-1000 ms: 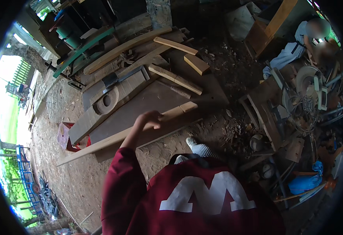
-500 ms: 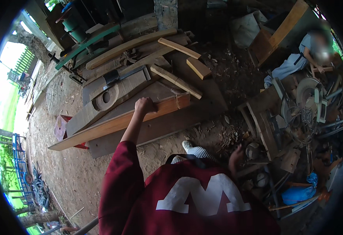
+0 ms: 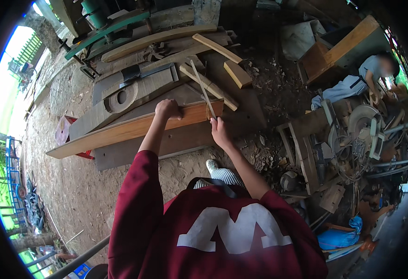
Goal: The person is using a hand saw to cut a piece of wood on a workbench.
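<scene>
Head camera view: the person's right hand [image 3: 219, 132] was closed on the near end of a slim, pale, straight tool [image 3: 200, 83], which crossed a long wooden plank [image 3: 129, 129] close to its right end. The left hand [image 3: 169, 109] curled over the plank's upper edge as the timber stood on its narrow side along a low brown table [image 3: 248, 111], its left end jutting past. Whether the tool was a file or a saw could not be told. Steady work seemed to call for firm left-hand pressure, a plank kept from rocking and a tool held square across it. Beyond lay a board with a round hole [image 3: 141, 93]; farther right, a co-worker [image 3: 369, 72] bent forward. Half a second earlier, the right hand was low beside the body, away from the plank, while the left already gripped it.
</scene>
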`<state>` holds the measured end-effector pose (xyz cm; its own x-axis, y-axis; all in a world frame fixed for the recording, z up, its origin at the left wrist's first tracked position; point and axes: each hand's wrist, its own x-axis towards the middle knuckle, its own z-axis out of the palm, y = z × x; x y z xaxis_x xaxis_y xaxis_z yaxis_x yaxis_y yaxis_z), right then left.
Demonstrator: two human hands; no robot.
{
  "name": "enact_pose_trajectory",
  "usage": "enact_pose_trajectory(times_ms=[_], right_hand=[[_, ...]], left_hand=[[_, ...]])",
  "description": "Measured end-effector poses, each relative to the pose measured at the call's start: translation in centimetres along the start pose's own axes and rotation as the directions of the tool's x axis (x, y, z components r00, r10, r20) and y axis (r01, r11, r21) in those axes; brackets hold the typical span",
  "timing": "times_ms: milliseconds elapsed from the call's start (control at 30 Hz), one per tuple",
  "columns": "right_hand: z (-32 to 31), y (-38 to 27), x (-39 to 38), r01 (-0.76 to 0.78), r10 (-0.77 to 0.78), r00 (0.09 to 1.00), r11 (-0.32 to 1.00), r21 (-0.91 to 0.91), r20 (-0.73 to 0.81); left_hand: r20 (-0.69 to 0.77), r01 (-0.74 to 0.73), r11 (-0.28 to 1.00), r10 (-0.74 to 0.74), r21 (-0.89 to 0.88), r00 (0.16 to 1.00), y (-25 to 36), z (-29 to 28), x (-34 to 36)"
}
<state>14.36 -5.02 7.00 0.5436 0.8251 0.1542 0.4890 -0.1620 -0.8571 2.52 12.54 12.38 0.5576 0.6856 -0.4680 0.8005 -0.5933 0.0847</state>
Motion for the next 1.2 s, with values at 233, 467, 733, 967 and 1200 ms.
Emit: enact_pose_trajectory(times_ms=[233, 467, 733, 967, 1200], right_hand=[[1.1, 1.0, 0.3, 0.045, -0.045, 0.999, 0.999, -0.001, -0.022], [1.4, 1.4, 1.6, 0.03, -0.03, 1.0, 0.999, -0.033, 0.005], [0.7, -0.8, 2.0, -0.414, 0.333, 0.872, 0.893, 0.177, 0.359], [1.3, -0.4, 1.6, -0.114, 0.12, 0.989, 0.99, -0.078, 0.081], [-1.3, -3.3, 3.1, -0.54, 0.493, 0.747, 0.841, -0.024, 0.447]], left_hand=[[-0.015, 0.01, 1.0, -0.01, -0.002, 1.0, -0.3, 0.2, -0.3], [0.002, 0.028, 1.0, -0.028, -0.012, 1.0, 0.6, -0.3, -1.0], [-0.026, 0.03, 0.999, -0.031, -0.026, 0.999, 0.1, 0.0, -1.5], [-0.044, 0.023, 0.999, -0.025, -0.049, 0.999, 1.1, -0.4, -1.7], [-0.213, -0.041, 0.998, 0.029, -0.05, 0.977, -0.1, 1.3, -1.7]])
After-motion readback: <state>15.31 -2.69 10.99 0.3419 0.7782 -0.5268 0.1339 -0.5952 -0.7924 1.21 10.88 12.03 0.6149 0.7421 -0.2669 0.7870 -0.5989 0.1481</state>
